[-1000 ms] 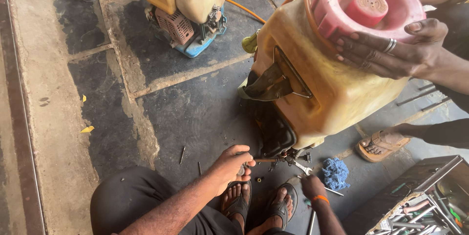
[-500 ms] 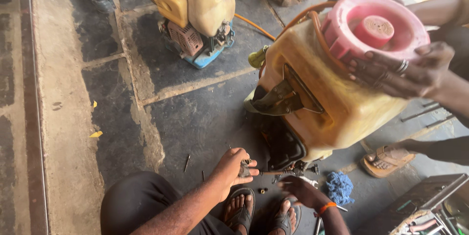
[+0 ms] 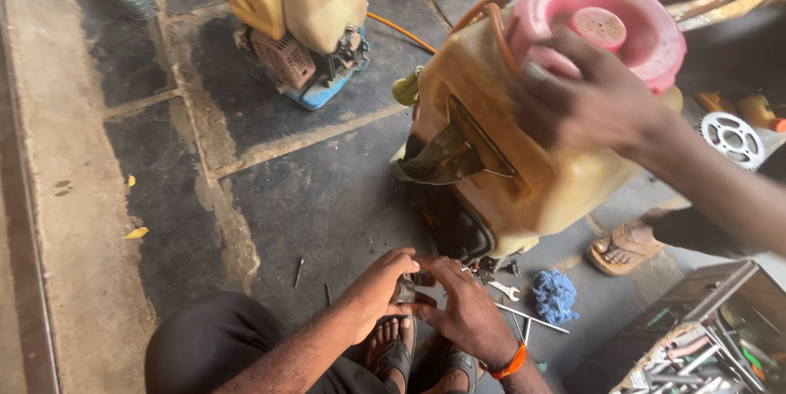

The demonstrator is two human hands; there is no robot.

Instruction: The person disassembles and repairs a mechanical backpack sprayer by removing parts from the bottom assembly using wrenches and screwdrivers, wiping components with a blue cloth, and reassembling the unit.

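Left hand [image 3: 378, 289] and right hand [image 3: 463, 308] meeting low, fingers curling around a small metal part [image 3: 405, 289], pinching it together, yellow sprayer tank [image 3: 508, 156] crowding just above, bare floor [image 3: 327, 197] lying open leftward

The person is wearing dark trousers [image 3: 209, 341], black sandals [image 3: 396, 355], and an orange band [image 3: 512, 362] circling the right wrist; forearms are showing bare.

big yellow plastic tank [image 3: 524, 173] looks grimy and matt, its round pink plastic cap [image 3: 610, 21] smoother. just below the tank: a shiny metal spanner [image 3: 502, 288], a fuzzy blue cloth rag [image 3: 554, 296], rough stained concrete floor [image 3: 327, 197].
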